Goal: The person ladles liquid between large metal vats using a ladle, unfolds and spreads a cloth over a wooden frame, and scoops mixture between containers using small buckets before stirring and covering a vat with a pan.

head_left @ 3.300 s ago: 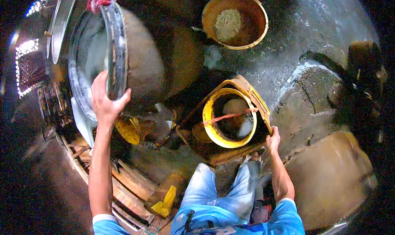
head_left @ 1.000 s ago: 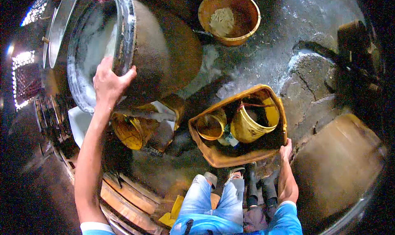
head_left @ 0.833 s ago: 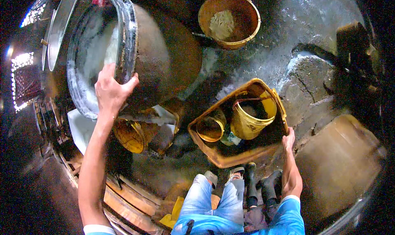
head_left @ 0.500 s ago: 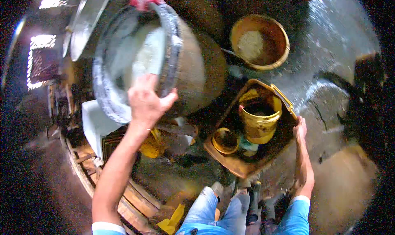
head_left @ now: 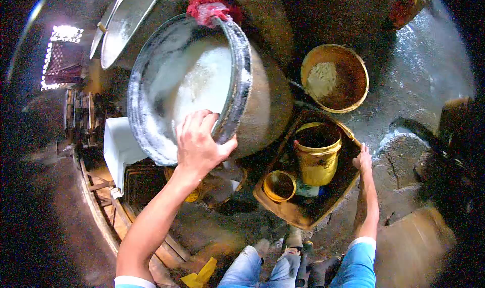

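Note:
A large round vat [head_left: 268,101] with a dark, white-crusted rim stands ahead of me. Pale, whitish contents [head_left: 202,81] show inside it. My left hand [head_left: 199,144] grips the near side of the rim, fingers over the inner side and thumb outside. A red cloth [head_left: 209,9] is bunched on the rim's far side. To the right sits a brown, angular tub [head_left: 285,212] holding a yellow bucket [head_left: 319,162] and a small yellow pot [head_left: 279,186]. My right hand [head_left: 362,158] is closed on the tub's right edge; its fingertips are partly hidden.
Beyond the tub rests a round basket [head_left: 359,81] with a pale lump inside. A white container [head_left: 121,141] is left of the vat, above wooden planks [head_left: 166,250]. Large metal lids [head_left: 126,25] lean behind. Yellow scraps [head_left: 199,274] lie near my legs. The floor looks wet.
My view has tilted, so the vat, tub and basket sit lower and further right in the picture. Both hands keep their places on the vat's rim and the tub's edge.

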The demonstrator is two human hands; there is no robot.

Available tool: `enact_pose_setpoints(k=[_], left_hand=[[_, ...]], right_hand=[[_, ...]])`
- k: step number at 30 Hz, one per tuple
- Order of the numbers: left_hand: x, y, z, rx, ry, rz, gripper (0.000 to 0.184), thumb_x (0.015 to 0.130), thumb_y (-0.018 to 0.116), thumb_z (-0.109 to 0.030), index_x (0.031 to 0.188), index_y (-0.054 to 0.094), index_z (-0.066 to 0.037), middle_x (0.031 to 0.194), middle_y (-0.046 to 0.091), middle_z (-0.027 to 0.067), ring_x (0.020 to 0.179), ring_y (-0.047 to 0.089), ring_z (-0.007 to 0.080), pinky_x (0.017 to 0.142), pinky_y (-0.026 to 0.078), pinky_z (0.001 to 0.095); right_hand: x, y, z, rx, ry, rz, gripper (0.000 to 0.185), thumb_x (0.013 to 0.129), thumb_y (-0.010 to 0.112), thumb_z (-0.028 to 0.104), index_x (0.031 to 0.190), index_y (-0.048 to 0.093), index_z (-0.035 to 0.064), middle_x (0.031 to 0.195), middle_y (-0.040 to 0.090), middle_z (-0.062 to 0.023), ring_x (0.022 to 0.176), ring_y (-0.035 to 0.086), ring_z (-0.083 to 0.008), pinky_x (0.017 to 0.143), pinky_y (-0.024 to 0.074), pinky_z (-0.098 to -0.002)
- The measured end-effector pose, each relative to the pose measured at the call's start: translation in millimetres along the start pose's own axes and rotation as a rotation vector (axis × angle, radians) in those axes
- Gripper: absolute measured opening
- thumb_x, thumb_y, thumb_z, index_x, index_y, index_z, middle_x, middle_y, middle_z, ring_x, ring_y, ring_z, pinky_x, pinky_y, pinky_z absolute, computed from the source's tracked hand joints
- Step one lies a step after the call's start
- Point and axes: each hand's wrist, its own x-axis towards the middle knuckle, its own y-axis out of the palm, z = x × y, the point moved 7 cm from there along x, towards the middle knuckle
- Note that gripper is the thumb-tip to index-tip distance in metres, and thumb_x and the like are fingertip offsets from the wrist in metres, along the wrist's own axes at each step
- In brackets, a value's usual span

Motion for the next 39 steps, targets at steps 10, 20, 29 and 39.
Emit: enact_pose_setpoints(k=[10, 20, 29, 39], left_hand=[[4, 3, -4, 0.043, -0.059, 0.015, 0.044, 0.061, 0.074, -0.030, 0.092, 0.061, -0.001, 0.096, 0.059, 0.0154, 0.089, 0.057, 0.0312, 0.079, 0.046, 0.0405], [8, 8, -2, 0.010, -0.135, 0.064, 0.044, 0.062, 0.072, -0.034, 0.087, 0.062, 0.001, 0.092, 0.059, 0.0145, 0.088, 0.056, 0.0303, 0.079, 0.044, 0.0409], [11, 4, -6, -0.042, -0.164, 0.117, 0.050, 0.064, 0.072, -0.038, 0.094, 0.060, 0.001, 0.093, 0.058, 0.0142, 0.089, 0.054, 0.0309, 0.079, 0.043, 0.0421], [25, 11, -12, -0.066, -0.212, 0.189, 0.046, 0.060, 0.073, -0.026, 0.094, 0.058, 0.000, 0.095, 0.056, 0.0170, 0.092, 0.053, 0.0349, 0.081, 0.042, 0.0423]], right_hand=[[-18, 8, -7, 0.090, 0.008, 0.128, 0.084, 0.061, 0.060, 0.009, 0.137, 0.023, 0.0103, 0.134, 0.033, -0.0199, 0.114, 0.045, -0.0419, 0.094, 0.0417, -0.0454], [-85, 73, 27, 0.245, -0.019, -0.220, 0.082, 0.067, 0.064, 0.011, 0.139, 0.025, 0.0072, 0.135, 0.033, -0.0200, 0.122, 0.036, -0.0399, 0.098, 0.0368, -0.0428], [-105, -8, 76, 0.685, -0.011, -0.412, 0.038, 0.075, 0.057, 0.014, 0.111, 0.049, 0.0054, 0.099, 0.050, -0.0181, 0.093, 0.050, -0.0352, 0.082, 0.0415, -0.0415], [161, -78, 35, 0.976, 0.058, -0.264, 0.047, 0.077, 0.067, 0.026, 0.116, 0.047, 0.0077, 0.080, 0.050, -0.0010, 0.061, 0.046, -0.0108, 0.049, 0.0401, -0.0267]])
